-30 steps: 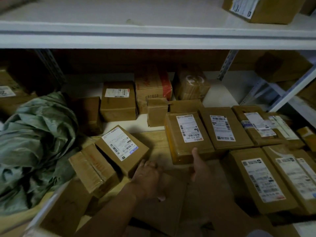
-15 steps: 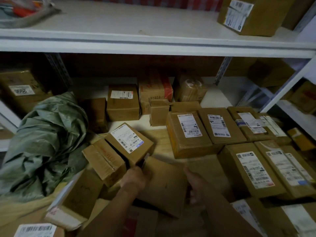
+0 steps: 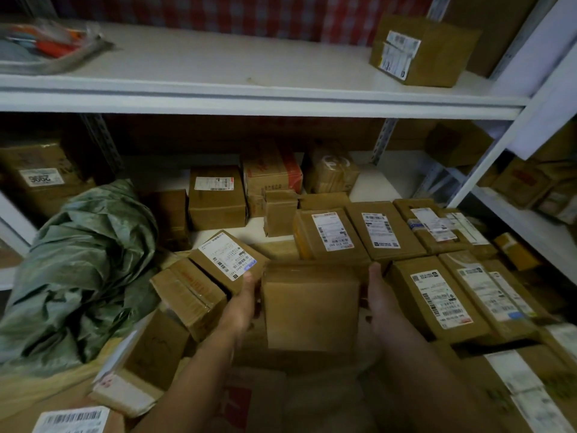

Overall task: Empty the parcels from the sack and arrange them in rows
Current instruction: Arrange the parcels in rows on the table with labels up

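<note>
Both hands grip a plain cardboard parcel from its two sides, held above the heap of boxes.

The left hand [image 3: 242,303] clasps the left edge of the plain parcel [image 3: 310,307] with its thumb lying up along that edge, and the right hand [image 3: 379,295] clasps the right edge the same way; the fingers of both wrap under it, out of sight, and both forearms reach in from below. The parcel is a flat, smooth brown box with its unlabelled face up. Just left of the left hand two taped cartons lean tilted, the upper labelled carton [image 3: 226,259] showing a white barcode sticker. Right of the right hand and beyond it, rows of labelled parcels [image 3: 437,300] lie flat, edge to edge. Far left slumps the crumpled green woven sack [image 3: 81,264]. Overhead runs a smooth white shelf [image 3: 249,98].
</note>
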